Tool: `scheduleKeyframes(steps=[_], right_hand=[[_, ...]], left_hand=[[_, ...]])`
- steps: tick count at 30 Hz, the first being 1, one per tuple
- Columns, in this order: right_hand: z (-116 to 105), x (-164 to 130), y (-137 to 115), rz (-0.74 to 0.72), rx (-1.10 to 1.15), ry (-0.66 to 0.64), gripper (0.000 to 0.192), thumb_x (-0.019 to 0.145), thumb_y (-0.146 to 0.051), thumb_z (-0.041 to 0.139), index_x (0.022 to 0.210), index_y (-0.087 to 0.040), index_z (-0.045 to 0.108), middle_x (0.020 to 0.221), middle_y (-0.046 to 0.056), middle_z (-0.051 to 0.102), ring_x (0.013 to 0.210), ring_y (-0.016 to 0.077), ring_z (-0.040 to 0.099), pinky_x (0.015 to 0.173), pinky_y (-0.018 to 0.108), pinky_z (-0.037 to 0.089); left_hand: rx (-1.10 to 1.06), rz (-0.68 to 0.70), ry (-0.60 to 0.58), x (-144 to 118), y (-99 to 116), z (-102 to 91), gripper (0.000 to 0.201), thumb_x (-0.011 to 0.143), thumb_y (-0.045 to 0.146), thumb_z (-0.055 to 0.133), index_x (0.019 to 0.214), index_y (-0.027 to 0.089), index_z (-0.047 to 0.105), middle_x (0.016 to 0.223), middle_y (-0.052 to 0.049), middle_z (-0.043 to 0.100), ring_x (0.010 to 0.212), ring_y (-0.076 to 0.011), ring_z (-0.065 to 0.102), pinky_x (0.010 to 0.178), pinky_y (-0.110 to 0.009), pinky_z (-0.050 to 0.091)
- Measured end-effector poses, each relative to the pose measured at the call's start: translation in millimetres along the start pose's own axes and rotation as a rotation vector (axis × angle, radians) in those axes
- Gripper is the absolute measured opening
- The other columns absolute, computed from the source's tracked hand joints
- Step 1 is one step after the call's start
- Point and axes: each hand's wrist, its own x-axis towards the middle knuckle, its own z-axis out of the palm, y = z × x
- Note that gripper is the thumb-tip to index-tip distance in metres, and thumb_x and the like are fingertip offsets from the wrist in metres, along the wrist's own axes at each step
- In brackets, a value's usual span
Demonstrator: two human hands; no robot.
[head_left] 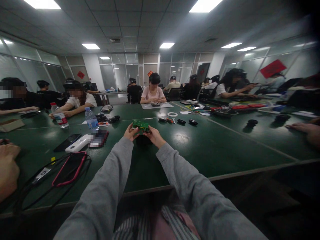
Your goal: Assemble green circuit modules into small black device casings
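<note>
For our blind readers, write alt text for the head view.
A person's left hand and right hand, in gray sleeves, hold a green circuit board between them over a green table. To the left are two plastic bottles and a pink-rimmed phone; other people sit around the table and beyond.

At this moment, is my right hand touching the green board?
Touching. The head view shows the right hand holding the green board at its right end.

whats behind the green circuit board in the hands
Beyond the circuit board, between the left hand and right hand, are the green table and a pale mat. Whatever the board itself covers can't be seen.
</note>
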Motion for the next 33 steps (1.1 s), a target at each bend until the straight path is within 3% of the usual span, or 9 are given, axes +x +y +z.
scheduleKeyframes(steps=[4,7,10,12,17,19,24,28,33], right_hand=[[-2,0,0,0.063,-0.067,-0.009,0.009,0.093,-0.026,0.047,0.092,-0.017,0.052,0.068,0.002,0.063,0.053,0.0107,0.059,0.049,0.022,0.052],[-5,0,-1,0.054,-0.196,0.005,0.028,0.092,-0.044,0.047,0.093,-0.017,0.052,0.07,0.003,0.063,0.056,0.0116,0.059,0.049,0.023,0.05],[-8,-1,-4,-0.125,-0.415,0.023,0.047,0.086,-0.062,0.044,0.091,-0.016,0.057,0.08,0.003,0.064,0.071,0.0129,0.061,0.063,0.025,0.052],[-8,-2,-7,-0.282,-0.572,-0.037,0.051,0.085,-0.064,0.043,0.093,-0.017,0.06,0.089,0.003,0.064,0.084,0.0139,0.06,0.076,0.027,0.051],[-8,-4,-13,-0.52,-0.938,-0.248,0.051,0.073,-0.051,0.067,0.113,-0.02,0.057,0.104,0.004,0.062,0.096,0.0176,0.058,0.089,0.033,0.045],[-10,-4,-13,-0.563,-0.995,-0.256,0.052,0.071,-0.046,0.07,0.114,-0.019,0.056,0.106,0.005,0.062,0.096,0.018,0.058,0.089,0.034,0.045],[-14,-2,-11,-0.514,-1.029,-0.283,0.057,0.069,-0.043,0.072,0.117,-0.017,0.054,0.1,0.005,0.063,0.091,0.0177,0.059,0.085,0.033,0.046],[-10,-4,-12,-0.6,-1.081,-0.23,0.053,0.072,-0.041,0.07,0.117,-0.018,0.054,0.106,0.006,0.063,0.097,0.0192,0.059,0.09,0.034,0.044],[-9,-2,-10,-0.68,-1.204,-0.222,0.052,0.072,-0.036,0.07,0.12,-0.021,0.055,0.114,0.006,0.061,0.105,0.0215,0.058,0.094,0.037,0.042]], left_hand=[[-0.004,-0.016,0.026,2,-1,-6.0,0.056,0.066,0.011,0.077,0.116,0.025,0.055,0.088,-0.003,0.067,0.074,-0.0159,0.069,0.069,-0.026,0.055],[0.014,-0.011,0.066,5,-4,-8.9,0.053,0.067,0.01,0.076,0.115,0.021,0.055,0.082,-0.004,0.068,0.069,-0.0161,0.069,0.071,-0.027,0.055],[0.05,-0.015,0.06,7,-9,-9.9,0.05,0.067,0.01,0.076,0.112,0.018,0.057,0.08,-0.006,0.068,0.069,-0.0173,0.069,0.074,-0.032,0.056],[0.068,-0.038,0.059,6,-11,-9.8,0.049,0.064,0.009,0.077,0.109,0.017,0.057,0.078,-0.005,0.067,0.067,-0.0175,0.069,0.074,-0.033,0.056],[0.047,-0.061,-0.013,-2,-5,-8.1,0.049,0.062,0.012,0.08,0.105,0.015,0.058,0.079,-0.007,0.068,0.065,-0.0168,0.068,0.07,-0.031,0.057],[0.039,-0.076,-0.018,-4,-3,-7.3,0.047,0.062,0.012,0.08,0.105,0.014,0.059,0.08,-0.007,0.068,0.065,-0.0163,0.068,0.07,-0.031,0.057],[0.133,-0.058,0.021,-3,-5,-8.3,0.049,0.063,0.013,0.08,0.107,0.018,0.06,0.075,-0.003,0.065,0.062,-0.0139,0.067,0.069,-0.03,0.057],[0.155,-0.02,-0.023,2,-3,-10.5,0.047,0.067,0.02,0.078,0.111,0.019,0.06,0.079,-0.005,0.066,0.063,-0.0151,0.068,0.067,-0.028,0.056],[0.182,0.024,0.148,8,6,-18.9,0.034,0.075,0.033,0.072,0.105,0.019,0.063,0.088,-0.007,0.069,0.059,-0.0122,0.066,0.058,-0.022,0.051]])
